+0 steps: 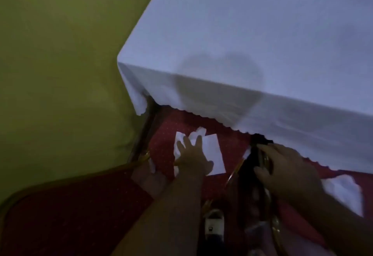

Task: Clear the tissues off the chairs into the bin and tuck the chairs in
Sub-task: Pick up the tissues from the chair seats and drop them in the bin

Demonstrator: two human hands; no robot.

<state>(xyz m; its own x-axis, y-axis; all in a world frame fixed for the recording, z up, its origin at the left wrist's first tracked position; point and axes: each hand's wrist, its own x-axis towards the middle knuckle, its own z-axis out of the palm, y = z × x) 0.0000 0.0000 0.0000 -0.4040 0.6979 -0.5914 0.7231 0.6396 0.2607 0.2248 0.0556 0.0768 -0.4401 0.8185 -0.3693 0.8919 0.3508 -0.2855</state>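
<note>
Your left hand [192, 159] lies flat and open on the tissues [214, 152] on the red chair [165, 134]; your right hand [286, 166] grips a black bag [249, 166].

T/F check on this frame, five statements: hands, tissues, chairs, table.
1. The left hand rests on white tissues on a red chair seat. True.
2. The table is bare wood. False: a white cloth covers it.
3. The right hand is spread flat on the tabletop. False: it is down beside the chairs, at a dark object.
4. Another tissue lies to the right of the right hand. True.
5. The floor is blue. False: it looks yellow-green.
</note>
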